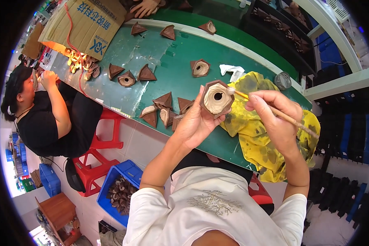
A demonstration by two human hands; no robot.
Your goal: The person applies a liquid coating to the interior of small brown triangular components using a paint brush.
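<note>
My left hand [199,125] is closed around a brown angular piece [212,100] with a cream, ridged inner face and a dark round hole in its middle. In my right hand [276,115] is a paintbrush [293,119] with a long wooden handle and a yellow band near the bristles. Its pale tip touches the piece's right rim. Under my right hand lies a yellow cloth with dark stains [258,143], draped over the table edge. Similar brown pieces [162,100] lie in a cluster left of my left hand, and another piece [200,68] sits beyond it.
More brown pieces [137,74] are spread over the green table [176,53]. A white crumpled tissue [232,71] and a small clear cup [282,80] stand right. A co-worker [45,106] sits left beside a cardboard box [86,26]. A blue crate [129,170] holds several pieces near red stools [90,172].
</note>
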